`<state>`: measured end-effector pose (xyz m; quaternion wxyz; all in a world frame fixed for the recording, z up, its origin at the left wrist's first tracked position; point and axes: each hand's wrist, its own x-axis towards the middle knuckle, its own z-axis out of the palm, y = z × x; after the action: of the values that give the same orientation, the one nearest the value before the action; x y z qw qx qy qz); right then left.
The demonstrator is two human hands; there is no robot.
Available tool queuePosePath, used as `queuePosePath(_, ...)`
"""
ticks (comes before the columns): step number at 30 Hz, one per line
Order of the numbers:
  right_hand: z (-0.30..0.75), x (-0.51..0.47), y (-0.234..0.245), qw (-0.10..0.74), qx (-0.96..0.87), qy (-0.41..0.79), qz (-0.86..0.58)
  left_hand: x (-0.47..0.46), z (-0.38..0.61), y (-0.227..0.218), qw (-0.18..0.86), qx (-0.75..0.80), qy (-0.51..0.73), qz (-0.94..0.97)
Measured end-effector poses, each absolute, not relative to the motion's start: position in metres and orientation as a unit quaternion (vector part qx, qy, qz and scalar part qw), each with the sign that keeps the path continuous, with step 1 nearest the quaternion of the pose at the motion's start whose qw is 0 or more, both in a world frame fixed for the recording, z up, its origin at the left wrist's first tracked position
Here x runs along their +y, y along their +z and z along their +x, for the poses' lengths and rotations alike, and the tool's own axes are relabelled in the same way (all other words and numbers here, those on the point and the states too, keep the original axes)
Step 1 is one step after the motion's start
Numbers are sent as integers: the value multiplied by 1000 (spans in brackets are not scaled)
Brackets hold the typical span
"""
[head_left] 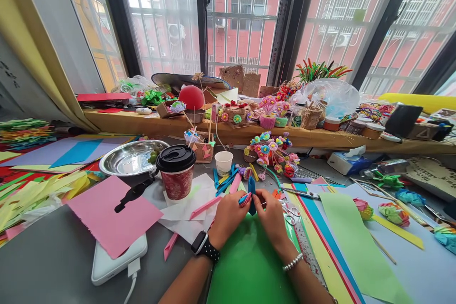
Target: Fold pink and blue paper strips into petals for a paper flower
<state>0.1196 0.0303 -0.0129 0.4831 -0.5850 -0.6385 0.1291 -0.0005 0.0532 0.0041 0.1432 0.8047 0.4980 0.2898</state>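
While between two hands (230, 211) (270, 211), one blue paper strip (251, 185)

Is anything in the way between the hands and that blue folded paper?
Nothing visible blocks the right hand: its fingers are on the blue folded paper. The left hand is right by the paper too, holding a small pink-and-blue bundle close beside it.

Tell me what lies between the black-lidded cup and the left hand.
White paper with a pink strip across it, between the cup and left hand; the head view shows it.
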Motion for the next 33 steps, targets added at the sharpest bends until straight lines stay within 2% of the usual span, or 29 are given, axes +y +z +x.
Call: queuePosePath(33,120,30,-13,473,-641,129,-591,53,0,3,123,512,273,805)
